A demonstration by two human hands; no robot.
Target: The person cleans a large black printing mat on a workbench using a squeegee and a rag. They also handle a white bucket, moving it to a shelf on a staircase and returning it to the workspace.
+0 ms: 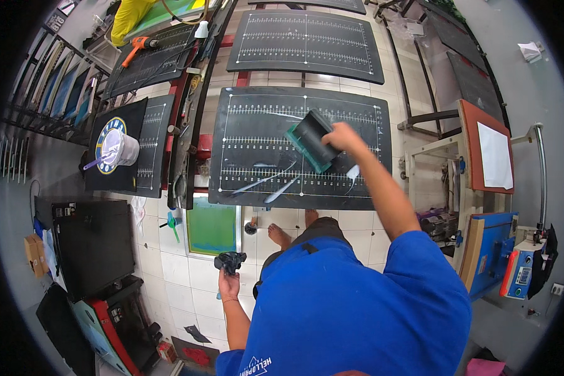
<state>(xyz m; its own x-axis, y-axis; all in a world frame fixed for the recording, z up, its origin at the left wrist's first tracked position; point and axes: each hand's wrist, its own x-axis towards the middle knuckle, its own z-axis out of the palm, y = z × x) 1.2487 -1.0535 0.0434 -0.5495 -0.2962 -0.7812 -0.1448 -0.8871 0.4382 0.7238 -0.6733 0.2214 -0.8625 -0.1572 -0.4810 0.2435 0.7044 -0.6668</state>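
My right hand (pixel 343 136) grips a wide dark squeegee (pixel 315 133) with a green, ink-coloured lower edge. The squeegee is tilted over a black printing board (pixel 244 113) marked with white ruler lines; whether it touches the board I cannot tell. On the board's near part lie two pale spatulas (pixel 282 190) and a small white object (pixel 353 172) beside my right forearm. Low on the left, my left hand (pixel 229 287) is closed around a crumpled black rag (pixel 230 262), held away from the board.
A whitish tub (pixel 123 149) stands on a black printed cloth (pixel 97 172) at left. An orange heat gun (pixel 139 47) lies farther back. A green screen frame (pixel 213 227) is below the board's near edge. At right stands a blue-panelled machine (pixel 492 254). Someone's yellow sleeve (pixel 129 19) shows far left.
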